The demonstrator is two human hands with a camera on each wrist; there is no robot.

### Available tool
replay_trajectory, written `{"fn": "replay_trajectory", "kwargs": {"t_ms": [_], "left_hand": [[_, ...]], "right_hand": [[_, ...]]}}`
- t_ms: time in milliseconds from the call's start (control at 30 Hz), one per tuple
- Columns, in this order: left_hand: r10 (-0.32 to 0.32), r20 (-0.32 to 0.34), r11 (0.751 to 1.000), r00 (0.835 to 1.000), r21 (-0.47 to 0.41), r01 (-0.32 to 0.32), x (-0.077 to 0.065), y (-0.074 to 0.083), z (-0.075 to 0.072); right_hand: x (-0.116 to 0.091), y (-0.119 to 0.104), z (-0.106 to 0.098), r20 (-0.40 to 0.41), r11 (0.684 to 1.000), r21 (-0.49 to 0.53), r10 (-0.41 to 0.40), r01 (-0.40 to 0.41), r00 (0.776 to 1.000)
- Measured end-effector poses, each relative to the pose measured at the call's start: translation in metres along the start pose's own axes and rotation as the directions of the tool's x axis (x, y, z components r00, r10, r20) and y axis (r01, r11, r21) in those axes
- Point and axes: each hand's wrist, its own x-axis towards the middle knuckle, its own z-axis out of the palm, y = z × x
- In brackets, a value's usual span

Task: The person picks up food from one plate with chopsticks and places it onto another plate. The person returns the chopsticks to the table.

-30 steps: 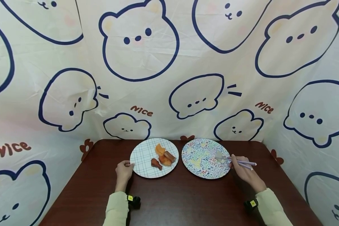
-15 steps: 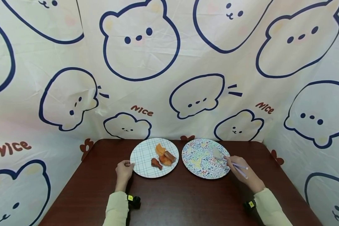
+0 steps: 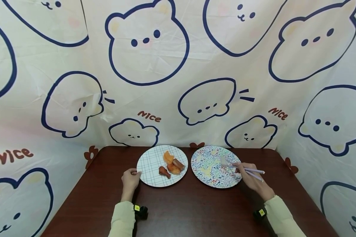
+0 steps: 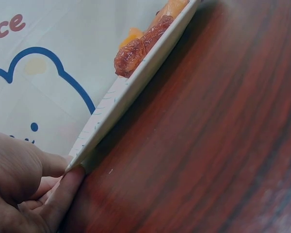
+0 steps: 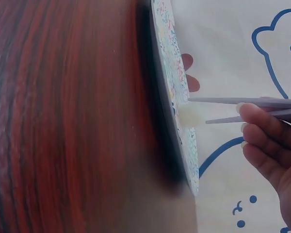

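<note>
My left hand (image 3: 130, 180) pinches the left rim of a white plate with a blue grid (image 3: 148, 168), thumb and fingers on either side of the edge in the left wrist view. Food lies on that plate's right half: a drumstick (image 3: 164, 171), a golden-brown piece (image 3: 173, 169), a brown sausage-like piece (image 3: 178, 164) and an orange wedge (image 3: 167, 157). My right hand (image 3: 256, 182) holds a pair of lavender chopsticks (image 3: 255, 171) over the multicolour speckled plate (image 3: 207, 179). Their tips are at a pale, whitish piece (image 5: 191, 115) on that plate; one tip stands slightly off it in the right wrist view.
Both plates sit side by side near the far edge of a dark brown table (image 3: 192, 210), a narrow gap between them. Cloth walls (image 3: 166, 98) printed with cartoon bears rise behind and at both sides.
The pale piece has shifted left across the speckled plate, and my right hand with the chopsticks has moved slightly left too. My left hand and the grid plate stay where they were.
</note>
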Motion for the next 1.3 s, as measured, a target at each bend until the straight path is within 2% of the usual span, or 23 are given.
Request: {"fn": "replay_trajectory", "kwargs": {"t_ms": [100, 333, 633, 767, 1000, 1133, 1300], "left_hand": [[-0.004, -0.003, 1.000, 1.000, 0.001, 0.004, 0.000, 0.000, -0.001], [-0.003, -0.011, 1.000, 1.000, -0.003, 0.003, -0.001, 0.000, -0.001], [0.015, -0.018, 1.000, 1.000, 0.003, -0.015, 0.000, -0.002, 0.000], [0.015, -0.016, 1.000, 1.000, 0.001, -0.015, -0.001, -0.001, 0.000], [0.015, -0.025, 1.000, 1.000, 0.003, -0.015, -0.001, -0.001, 0.000], [0.014, -0.025, 1.000, 1.000, 0.008, -0.014, 0.000, -0.001, 0.001], [0.007, -0.024, 1.000, 1.000, 0.007, -0.007, 0.000, -0.002, 0.000]], "right_hand": [[0.002, 0.000, 0.003, -0.012, 0.997, 0.061, 0.055, -0.054, 0.998], [0.009, -0.001, 0.010, -0.041, 0.990, 0.106, 0.097, -0.092, 0.994], [0.015, 0.003, 0.014, 0.033, 0.995, 0.052, 0.080, -0.082, 0.996], [0.016, 0.003, 0.012, 0.011, 0.993, 0.061, 0.099, -0.099, 0.995], [0.018, 0.003, 0.010, -0.051, 0.973, 0.126, 0.200, -0.192, 0.979], [0.019, 0.002, 0.008, -0.066, 0.966, 0.091, 0.247, -0.240, 0.967], [0.022, 0.003, 0.006, -0.043, 0.956, 0.048, 0.293, -0.291, 0.955]]}}
